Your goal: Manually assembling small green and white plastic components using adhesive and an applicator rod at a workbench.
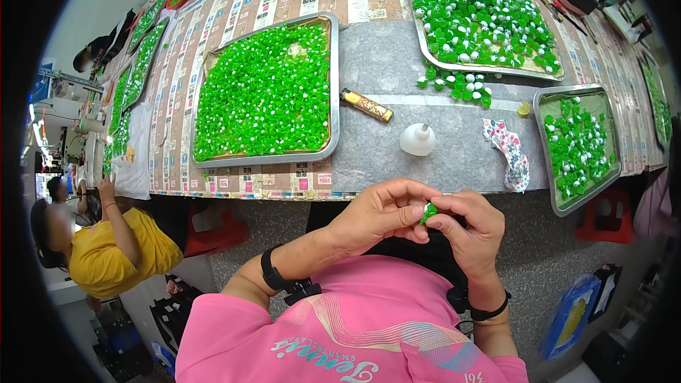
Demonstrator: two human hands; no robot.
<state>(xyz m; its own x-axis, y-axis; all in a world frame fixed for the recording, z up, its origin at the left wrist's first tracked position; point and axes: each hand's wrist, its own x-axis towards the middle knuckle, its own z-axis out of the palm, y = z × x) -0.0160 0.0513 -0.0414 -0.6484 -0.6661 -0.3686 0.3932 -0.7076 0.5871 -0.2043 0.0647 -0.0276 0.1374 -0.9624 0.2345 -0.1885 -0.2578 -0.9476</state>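
In front of my pink shirt, just off the table's near edge, both hands meet at a small green plastic piece with a white part (pixel 428 213). My left hand (pixel 386 216) is closed, thumb and fingertips pinching the piece from the left. On its other side, my right hand (pixel 472 230) grips it between thumb and fingers. The fingers cover much of it, so its exact shape is hidden. Beyond the hands stands a white squeeze bottle (pixel 417 140) with a thin nozzle. Several loose green pieces with white balls (pixel 457 85) lie past it on grey cloth (pixel 383 57).
A large metal tray (pixel 335 92) of green pieces is at left, another tray (pixel 489 69) at far right, a smaller one (pixel 550 149) at near right. A lighter-like tube (pixel 367 106) and floral cloth (pixel 507 154) lie between. A person in yellow (pixel 124 252) sits at left.
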